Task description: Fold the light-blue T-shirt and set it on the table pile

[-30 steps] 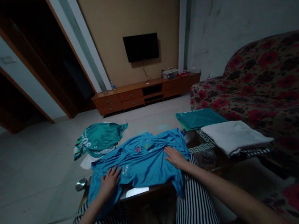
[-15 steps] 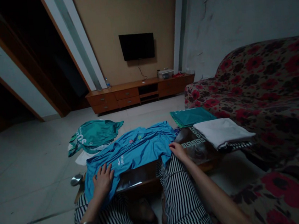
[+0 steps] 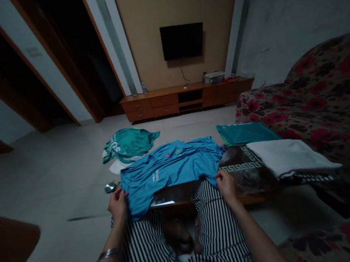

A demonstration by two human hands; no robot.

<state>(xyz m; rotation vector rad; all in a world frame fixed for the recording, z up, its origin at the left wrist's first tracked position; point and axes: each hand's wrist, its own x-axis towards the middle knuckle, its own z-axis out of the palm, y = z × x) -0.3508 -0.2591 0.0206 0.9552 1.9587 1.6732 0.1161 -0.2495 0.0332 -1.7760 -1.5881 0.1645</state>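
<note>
A blue T-shirt (image 3: pixel 172 164) with white lettering and small coloured prints lies spread across a dark glass-topped coffee table (image 3: pixel 175 194). Its near left part hangs over the table edge by my knee. My left hand (image 3: pixel 118 205) pinches the shirt's left edge, fingers pressed together. At the near right corner of the cloth, my right hand (image 3: pixel 226 185) grips the fabric between thumb and fingers. My striped trousers (image 3: pixel 219 222) show beneath the table's front edge.
A crumpled green shirt (image 3: pixel 131 143) lies at the far left, over some white cloth. To the right sit a folded green garment (image 3: pixel 247 133) and a folded white garment (image 3: pixel 292 156). A floral sofa (image 3: pixel 272 104) stands at right, a TV cabinet (image 3: pixel 160 106) ahead.
My left hand has gone from lying flat on the shirt to pinching its left edge. My right hand stays at the right corner. The camera view has shifted left.
</note>
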